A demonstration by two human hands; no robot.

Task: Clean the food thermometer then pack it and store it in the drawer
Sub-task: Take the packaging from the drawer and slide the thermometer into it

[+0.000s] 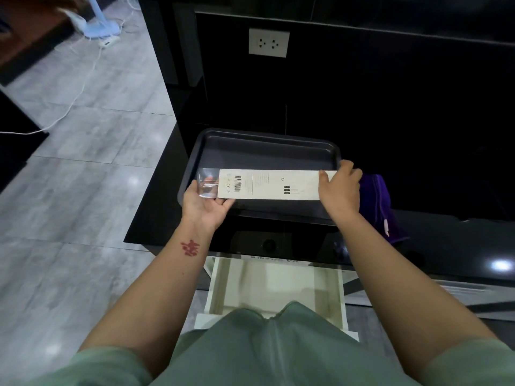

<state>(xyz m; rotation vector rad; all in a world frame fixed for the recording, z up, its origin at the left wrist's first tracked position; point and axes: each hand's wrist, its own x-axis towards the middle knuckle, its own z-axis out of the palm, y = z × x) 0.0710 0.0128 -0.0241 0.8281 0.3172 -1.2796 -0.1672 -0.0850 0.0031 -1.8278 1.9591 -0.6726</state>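
A long white thermometer box (269, 184) with a barcode is held level above a dark baking tray (259, 147). A clear plastic inner tray (207, 185) sticks out of its left end, and a thin metal piece shows inside it. My left hand (207, 204) cups that left end from below. My right hand (340, 185) grips the box's right end. Below the black counter, a white drawer (274, 285) stands pulled out, and its inside is bare.
A purple cloth (380, 201) lies on the glossy black counter (446, 238) just right of the tray. A white wall socket (269, 42) sits on the dark backsplash. Grey tiled floor (83, 168) with a white cable and a fan base lies to the left.
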